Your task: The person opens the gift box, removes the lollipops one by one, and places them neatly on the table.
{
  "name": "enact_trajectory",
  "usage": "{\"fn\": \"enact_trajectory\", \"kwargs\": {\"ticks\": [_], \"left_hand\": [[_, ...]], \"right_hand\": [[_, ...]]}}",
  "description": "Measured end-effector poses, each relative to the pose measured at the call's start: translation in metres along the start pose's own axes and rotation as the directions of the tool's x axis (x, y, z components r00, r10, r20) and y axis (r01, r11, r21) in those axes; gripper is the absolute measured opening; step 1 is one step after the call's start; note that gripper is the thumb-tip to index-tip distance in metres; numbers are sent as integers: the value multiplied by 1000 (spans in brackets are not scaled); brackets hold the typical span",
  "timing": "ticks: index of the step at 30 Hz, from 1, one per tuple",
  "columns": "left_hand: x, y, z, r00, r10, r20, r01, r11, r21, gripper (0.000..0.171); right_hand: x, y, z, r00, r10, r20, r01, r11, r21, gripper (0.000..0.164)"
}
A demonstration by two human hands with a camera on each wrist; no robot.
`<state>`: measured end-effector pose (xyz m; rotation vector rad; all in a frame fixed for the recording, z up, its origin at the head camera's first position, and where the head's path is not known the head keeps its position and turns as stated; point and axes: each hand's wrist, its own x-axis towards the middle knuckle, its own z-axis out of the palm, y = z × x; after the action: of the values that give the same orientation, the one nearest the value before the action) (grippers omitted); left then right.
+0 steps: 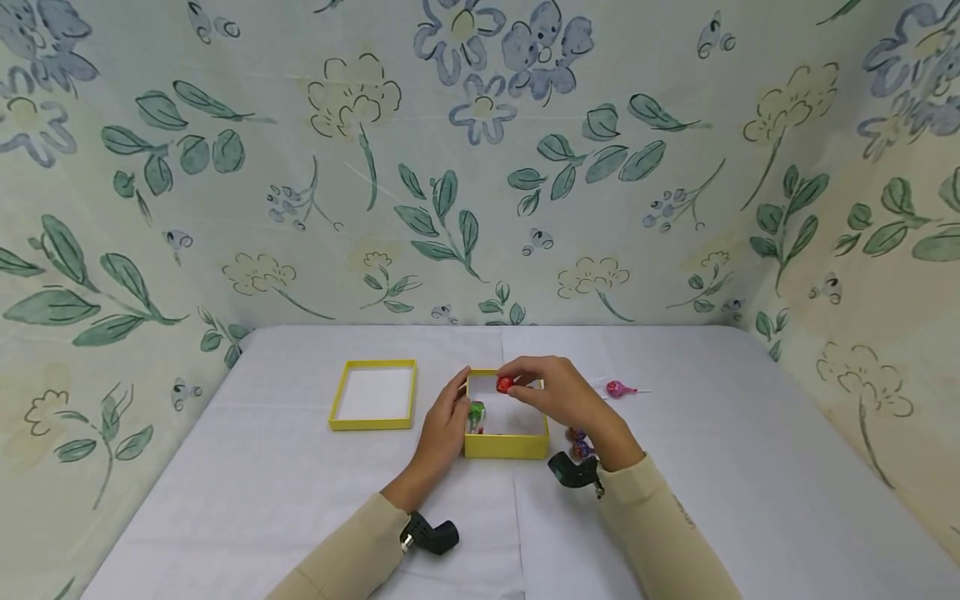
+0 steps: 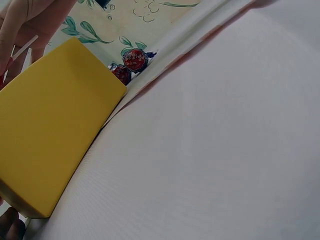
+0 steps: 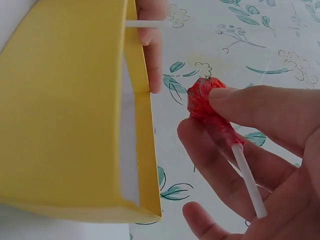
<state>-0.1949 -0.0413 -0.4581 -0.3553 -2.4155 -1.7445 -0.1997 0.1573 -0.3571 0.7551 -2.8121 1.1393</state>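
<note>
In the head view my left hand (image 1: 444,425) rests along the left side of a yellow open box (image 1: 506,447), its fingers fairly straight. A green-wrapped lollipop (image 1: 477,414) lies inside, close to that side. My right hand (image 1: 558,390) pinches a red-wrapped lollipop (image 3: 202,97) by its head between thumb and fingers, over the box's far part. In the right wrist view its white stick (image 3: 250,182) slants down toward the palm. From the left wrist, the yellow box side (image 2: 60,125) fills the left part of the view.
A shallow yellow-rimmed lid (image 1: 371,424) lies left of the box. To the right are a pink lollipop (image 1: 617,388) and dark-wrapped lollipops (image 1: 581,448), the latter partly behind the right wrist. A white cloth (image 1: 247,492) covers the table; a floral curtain (image 1: 480,208) hangs behind.
</note>
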Motion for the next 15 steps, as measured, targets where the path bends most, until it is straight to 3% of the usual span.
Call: {"fn": "enact_trajectory", "kwargs": {"ticks": [9, 15], "left_hand": [[1, -1, 1, 1000, 9, 1, -9, 1000, -3, 47], [0, -2, 0, 1000, 8, -4, -8, 1000, -10, 47]], "right_hand": [[-3, 6, -13, 999, -21, -33, 21, 1000, 4, 25], [-4, 9, -18, 998, 12, -59, -10, 1000, 28, 23]]}}
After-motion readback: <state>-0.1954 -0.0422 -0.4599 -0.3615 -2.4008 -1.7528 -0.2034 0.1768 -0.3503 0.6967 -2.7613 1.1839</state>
